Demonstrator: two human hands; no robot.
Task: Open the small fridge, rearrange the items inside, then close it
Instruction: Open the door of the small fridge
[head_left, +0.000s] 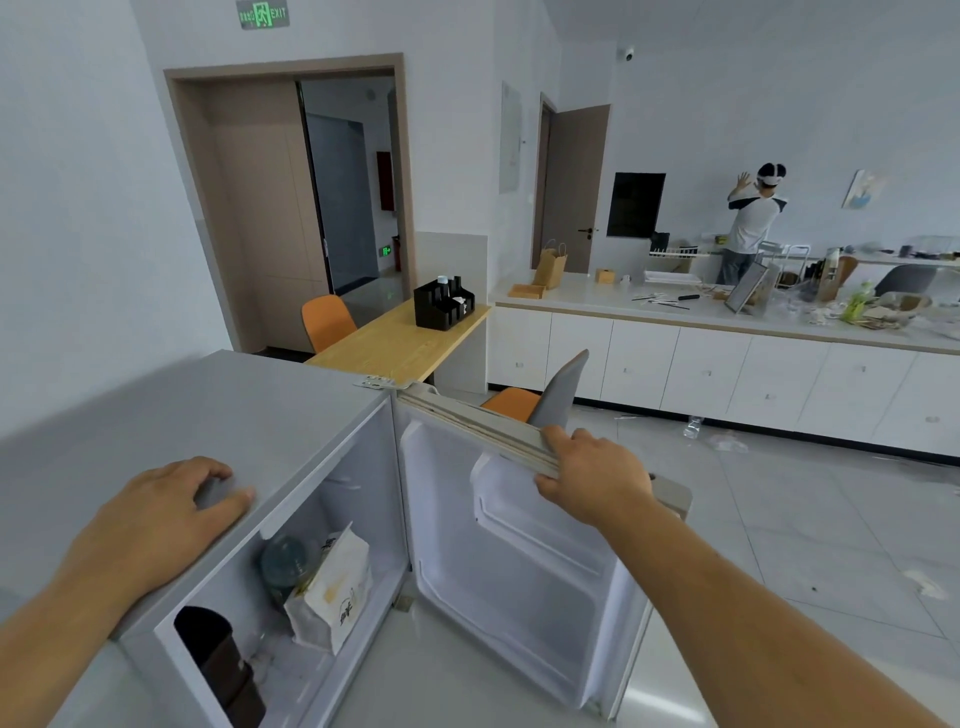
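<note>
Fridge: small grey fridge (218, 431) sits low in the view, from 9 to 6 o'clock, its flat top facing up and its open front facing 5 o'clock.
Door: fridge door (524, 571) is swung wide open on hinges at its far edge; its white inner liner faces 8 o'clock and its top edge runs long from 11 toward 4 o'clock.
Left hand: left hand (156, 519) lies palm down on the fridge top near the front edge, fingers loosely curled and clamped on nothing.
Right hand: right hand (592, 478) is closed over the top edge of the door, fingers wrapped to the inner side.
Inside: white paper bag (332, 587) stands upright, leaning a little toward 1 o'clock; a dark round-lidded container (285, 566) is just beside it at 9 o'clock, touching.
Front corner: dark brown cup (223, 665) stands tilted at 7 o'clock, well apart from the bag.
Beyond: wooden table (400, 338) at 12 o'clock carries a black organiser (443, 306).
</note>
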